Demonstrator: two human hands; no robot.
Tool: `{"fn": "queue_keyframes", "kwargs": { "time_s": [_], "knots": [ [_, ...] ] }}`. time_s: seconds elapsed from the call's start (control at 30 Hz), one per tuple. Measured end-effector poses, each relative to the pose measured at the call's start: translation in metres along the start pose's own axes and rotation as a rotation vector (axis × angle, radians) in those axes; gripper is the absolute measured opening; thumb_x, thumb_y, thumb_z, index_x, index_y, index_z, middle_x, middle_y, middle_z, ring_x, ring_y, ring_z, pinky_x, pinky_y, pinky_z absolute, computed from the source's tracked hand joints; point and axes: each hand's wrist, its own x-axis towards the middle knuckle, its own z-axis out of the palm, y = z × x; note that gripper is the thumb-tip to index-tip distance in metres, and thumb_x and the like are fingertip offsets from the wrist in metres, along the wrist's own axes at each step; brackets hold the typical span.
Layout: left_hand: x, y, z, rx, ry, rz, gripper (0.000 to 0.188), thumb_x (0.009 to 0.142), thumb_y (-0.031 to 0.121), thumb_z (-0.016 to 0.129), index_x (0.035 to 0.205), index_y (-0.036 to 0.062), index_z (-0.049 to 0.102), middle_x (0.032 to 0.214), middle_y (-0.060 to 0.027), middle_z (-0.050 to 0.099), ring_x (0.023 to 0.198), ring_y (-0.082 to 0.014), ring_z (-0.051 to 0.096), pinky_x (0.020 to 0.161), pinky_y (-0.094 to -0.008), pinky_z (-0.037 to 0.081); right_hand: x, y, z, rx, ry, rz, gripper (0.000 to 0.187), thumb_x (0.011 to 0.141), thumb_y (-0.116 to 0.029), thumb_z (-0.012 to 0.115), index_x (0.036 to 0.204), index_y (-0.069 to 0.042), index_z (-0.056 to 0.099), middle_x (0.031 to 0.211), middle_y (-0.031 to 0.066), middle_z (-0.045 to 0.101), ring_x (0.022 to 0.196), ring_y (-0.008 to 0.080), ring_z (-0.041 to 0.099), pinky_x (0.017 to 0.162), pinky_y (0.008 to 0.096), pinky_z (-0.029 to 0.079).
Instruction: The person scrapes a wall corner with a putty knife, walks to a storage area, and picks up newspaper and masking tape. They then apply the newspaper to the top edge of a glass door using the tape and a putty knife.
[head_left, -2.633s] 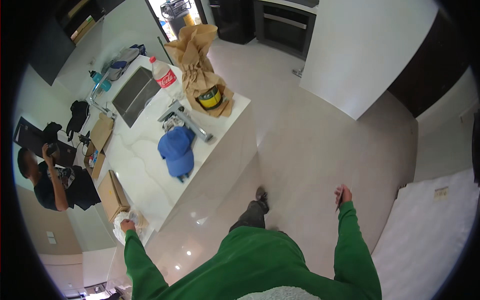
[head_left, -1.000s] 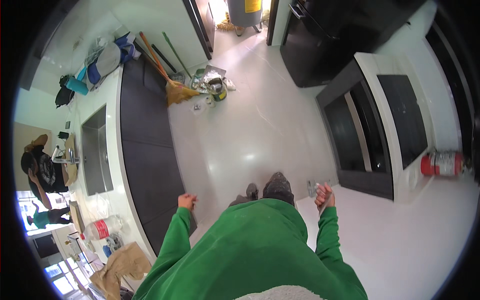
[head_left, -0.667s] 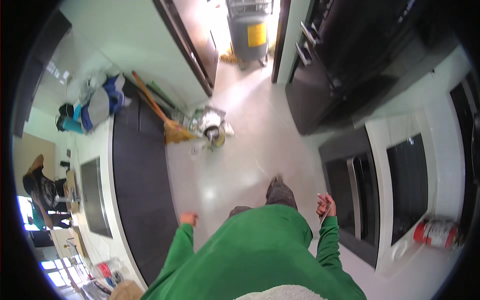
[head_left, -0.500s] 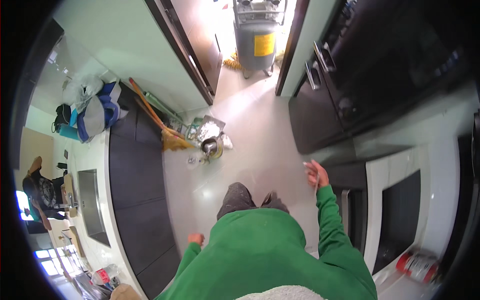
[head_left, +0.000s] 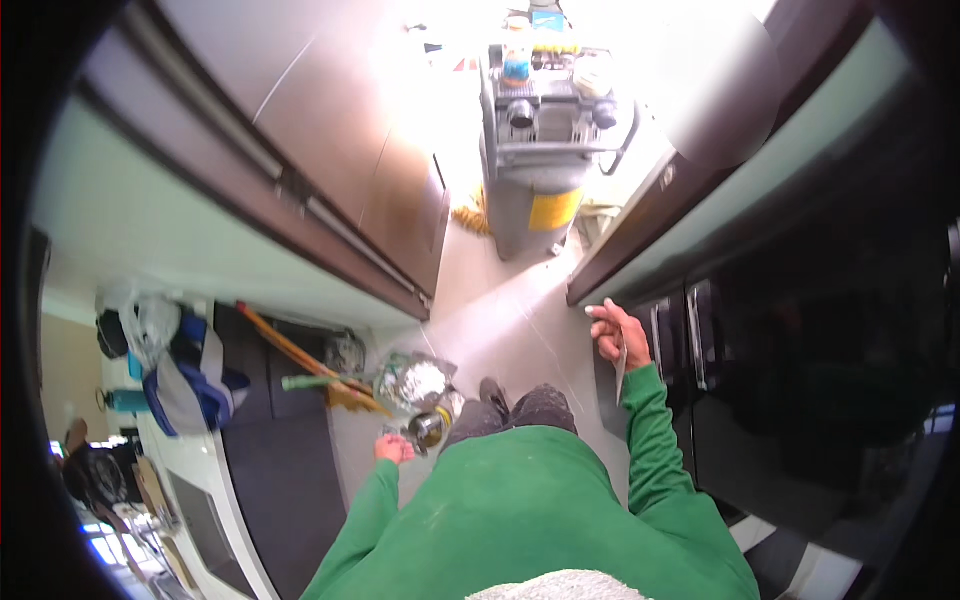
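Right hand [head_left: 620, 335] higher, thin strip [head_left: 621, 374] held in it

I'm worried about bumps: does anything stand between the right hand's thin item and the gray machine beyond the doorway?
In this view, yes: the foot of the dark right door post lies between the right hand, with its thin item, and the gray machine. Depth is unclear.

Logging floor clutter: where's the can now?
The can shows left of centre in the head view, just below the white debris, between the left hand and the legs.
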Motion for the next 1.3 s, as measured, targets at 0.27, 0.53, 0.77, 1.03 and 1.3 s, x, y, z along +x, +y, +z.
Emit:
{"fn": "queue_keyframes", "kwargs": {
  "time_s": [0.27, 0.53, 0.77, 1.03, 1.3],
  "knots": [
    [0.042, 0.405, 0.192, 0.393, -0.07, 0.797, 0.025, 0.069, -0.007, 0.04, 0.074, -0.0016, 0.064, 0.057, -0.0108, 0.062, 0.049, -0.0125, 0.056, 0.047, -0.023, 0.041, 0.147, -0.112, 0.019, 0.096, 0.133, -0.185, 0.038, 0.096, -0.032, 0.05, 0.103, 0.004, 0.062, 0.068, 0.0118, 0.064, 0.034, 0.0075, 0.039, 0.034, 0.0196, 0.025],
    [0.095, 0.605, 0.334, 0.286, -0.22, 0.565, 0.021, 0.072, 0.019, 0.057, 0.07, 0.0008, 0.066, 0.054, -0.0087, 0.06, 0.046, -0.0112, 0.047, 0.045, -0.026, 0.037, 0.247, -0.263, 0.037, 0.067, 0.527, -0.547, 0.039, 0.095, -0.021, 0.053, 0.127, 0.001, 0.052, 0.062, 0.0074, 0.062, 0.037, 0.002, 0.032, 0.037, 0.018, 0.023],
    [0.264, 0.745, 0.417, 0.562, -0.236, 0.566, 0.023, 0.073, 0.021, 0.06, 0.069, -0.0015, 0.066, 0.057, -0.0111, 0.064, 0.043, -0.0136, 0.052, 0.043, -0.0283, 0.042, 0.3, -0.287, 0.033, 0.109, 0.887, -0.472, 0.048, 0.095, -0.025, 0.054, 0.134, 0.002, 0.044, 0.06, 0.007, 0.06, 0.036, 0.002, 0.031, 0.035, 0.0181, 0.02],
    [0.362, 0.801, 0.448, 0.597, -0.035, 0.393, 0.025, 0.069, 0.015, 0.057, 0.057, -0.0063, 0.062, 0.055, -0.0148, 0.063, 0.04, -0.0186, 0.053, 0.04, -0.0325, 0.042, 0.316, -0.279, 0.023, -0.005, 1.149, -0.394, 0.04, 0.096, -0.035, 0.053, 0.113, 0.0, 0.061, 0.055, 0.0062, 0.058, 0.038, 0.0032, 0.034, 0.038, 0.0199, 0.022],
    [0.373, 0.81, 0.435, 0.696, -0.029, 0.391, 0.025, 0.069, 0.016, 0.059, 0.057, -0.0061, 0.061, 0.054, -0.0147, 0.062, 0.039, -0.017, 0.052, 0.039, -0.0316, 0.042, 0.318, -0.277, 0.02, -0.207, 1.132, -0.349, 0.04, 0.097, -0.034, 0.051, 0.116, 0.0, 0.062, 0.054, 0.0045, 0.059, 0.042, 0.002, 0.036, 0.042, 0.0198, 0.025]
  ]
}}
